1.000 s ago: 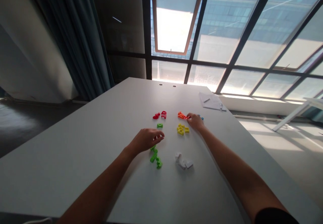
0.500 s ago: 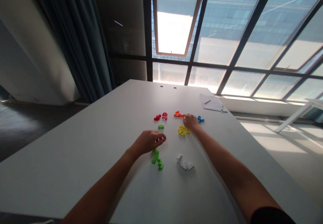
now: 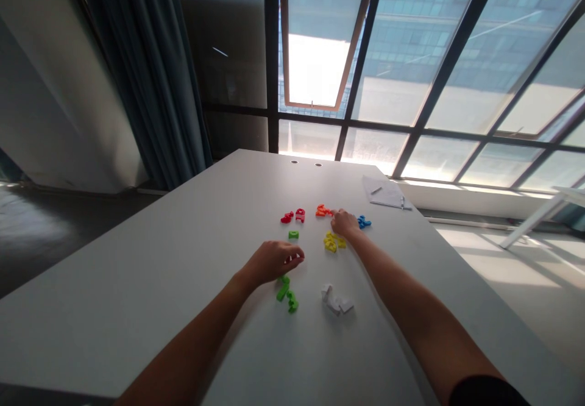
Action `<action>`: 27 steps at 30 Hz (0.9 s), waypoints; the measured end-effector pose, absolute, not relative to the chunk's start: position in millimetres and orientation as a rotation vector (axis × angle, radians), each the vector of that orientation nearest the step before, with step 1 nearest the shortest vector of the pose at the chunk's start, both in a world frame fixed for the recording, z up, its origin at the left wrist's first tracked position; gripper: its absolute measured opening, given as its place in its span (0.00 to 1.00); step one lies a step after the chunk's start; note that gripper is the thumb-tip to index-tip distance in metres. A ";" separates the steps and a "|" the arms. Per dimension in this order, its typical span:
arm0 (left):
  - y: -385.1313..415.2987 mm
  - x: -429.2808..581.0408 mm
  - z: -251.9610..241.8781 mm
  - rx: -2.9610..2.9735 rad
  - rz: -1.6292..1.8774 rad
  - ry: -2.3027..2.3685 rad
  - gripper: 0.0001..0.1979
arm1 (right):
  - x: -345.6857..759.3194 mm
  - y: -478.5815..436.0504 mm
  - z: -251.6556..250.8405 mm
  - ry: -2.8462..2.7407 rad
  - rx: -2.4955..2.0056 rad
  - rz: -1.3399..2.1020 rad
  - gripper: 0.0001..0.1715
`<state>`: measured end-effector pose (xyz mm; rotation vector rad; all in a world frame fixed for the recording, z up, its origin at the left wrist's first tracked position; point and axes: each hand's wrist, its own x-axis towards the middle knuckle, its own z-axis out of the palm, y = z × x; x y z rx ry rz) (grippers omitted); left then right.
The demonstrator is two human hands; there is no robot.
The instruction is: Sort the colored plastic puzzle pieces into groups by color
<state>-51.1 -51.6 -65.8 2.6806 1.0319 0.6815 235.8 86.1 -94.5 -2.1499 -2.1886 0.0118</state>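
Observation:
My left hand hovers over the table with loosely bent fingers, a gap between thumb and fingers, and nothing visible in it. Several green plastic pieces lie just below it, partly covered by the hand. Beyond it sits a single green piece. My right hand is farther out, its fingers closed at the right end of the small orange plastic pieces; its fingertips are small and partly hidden. Yellow pieces lie just beneath this hand, and blue pieces to its right.
Red pieces lie left of the orange ones. White pieces are nearer to me on the white table. A paper sheet with pens lies by the far right edge. Windows and a dark curtain stand behind.
The whole view has shifted slightly, so everything appears a little lower. Both hands stay at nearly the same places over the table; the right one remains by the orange pieces.

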 end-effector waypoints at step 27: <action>-56.0 -47.5 -61.8 2.689 0.530 1.075 0.09 | 214.2 -47.3 -74.1 -2.305 -1.415 -0.003 0.14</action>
